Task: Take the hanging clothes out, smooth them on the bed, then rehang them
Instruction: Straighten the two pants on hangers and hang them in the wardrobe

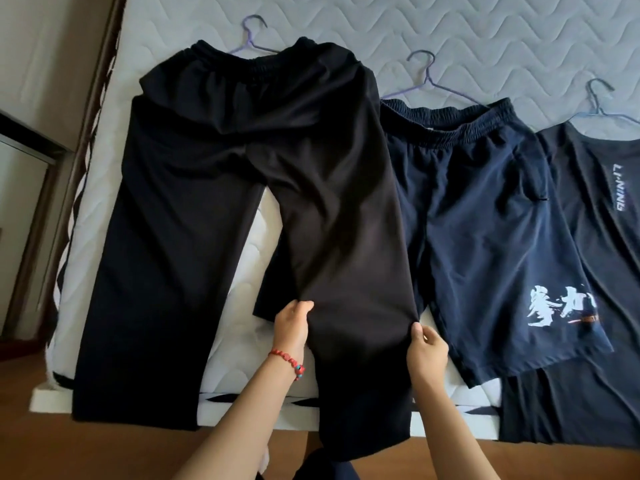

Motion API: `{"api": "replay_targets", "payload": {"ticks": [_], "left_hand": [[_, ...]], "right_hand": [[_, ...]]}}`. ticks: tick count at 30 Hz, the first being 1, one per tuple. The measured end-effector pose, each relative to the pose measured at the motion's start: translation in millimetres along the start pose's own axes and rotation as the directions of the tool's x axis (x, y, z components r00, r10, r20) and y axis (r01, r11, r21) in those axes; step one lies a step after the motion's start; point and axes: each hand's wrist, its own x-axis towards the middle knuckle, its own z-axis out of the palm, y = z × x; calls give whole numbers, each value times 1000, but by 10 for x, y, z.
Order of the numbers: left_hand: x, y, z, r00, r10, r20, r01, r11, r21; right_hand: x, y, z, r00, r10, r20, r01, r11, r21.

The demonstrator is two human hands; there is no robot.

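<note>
I'm pinching the right leg of the black trousers (242, 188) on the bed (485, 36), left hand (292, 323) on its left edge, right hand (427, 348) on its right edge, fingers closed on cloth. Leg is running near-far, hem hanging over the near edge, so the smoothing pull is going toward me.

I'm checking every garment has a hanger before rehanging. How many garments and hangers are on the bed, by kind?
Long black trousers: 1, gripped by the left hand and right hand
Navy shorts: 1
Dark printed top: 1
Hangers: 3 (purple, purple, blue)
Total: 3 garments, 3 hangers, 6 things
</note>
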Motion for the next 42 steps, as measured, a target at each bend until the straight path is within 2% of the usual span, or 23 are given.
{"api": "replay_targets", "payload": {"ticks": [3, 4, 8, 11, 12, 15, 17, 18, 20, 22, 24, 26, 30, 42], "left_hand": [[-11, -101, -249, 998, 50, -48, -49, 998, 33], [-7, -158, -326, 999, 26, -44, -25, 999, 28], [41, -455, -554, 980, -166, 106, 155, 982, 106], [-93, -495, -614, 956, -186, 226, 101, 935, 340], [-141, -480, -628, 951, -176, 254, 75, 930, 361], [-236, -394, -707, 936, -142, 321, 64, 968, 241], [-251, -387, -815, 956, -120, 267, 65, 977, 205], [-253, -419, -886, 967, -106, 232, 53, 974, 222], [-215, -554, -1046, 979, -83, 184, 3, 918, 396], [-184, -683, -1151, 980, -97, 171, -26, 798, 602], [-182, -753, -1210, 982, -107, 156, -33, 714, 699], [-214, -728, -1245, 983, -93, 160, -53, 688, 724], [-359, -567, -1317, 974, -70, 215, -100, 719, 688], [-982, 143, -2194, 937, 151, 316, -344, 568, 748]], "right_hand": [[-54, -19, -12, 998, -8, 56, 9, 1000, -22], [-91, -21, -1, 996, -11, 89, 15, 999, -44], [-215, 121, 60, 944, 114, 308, -101, 993, -59], [-372, 177, 41, 910, 131, 394, -107, 991, -81], [-439, 172, 9, 904, 116, 411, -89, 993, -84], [-605, 179, -127, 855, 109, 506, -110, 994, -29], [-667, 225, -187, 825, 133, 550, -118, 991, -62], [-682, 273, -185, 826, 148, 543, -94, 988, -126], [-685, 415, -130, 862, 172, 476, -39, 960, -277], [-695, 531, -51, 898, 187, 397, -33, 931, -365], [-726, 587, 9, 919, 191, 346, -51, 925, -375], [-767, 616, 29, 938, 186, 292, -74, 932, -355], [-931, 587, -11, 957, 172, 235, -87, 939, -334], [-1937, 245, -347, 986, 6, 167, 14, 993, -115]]}}
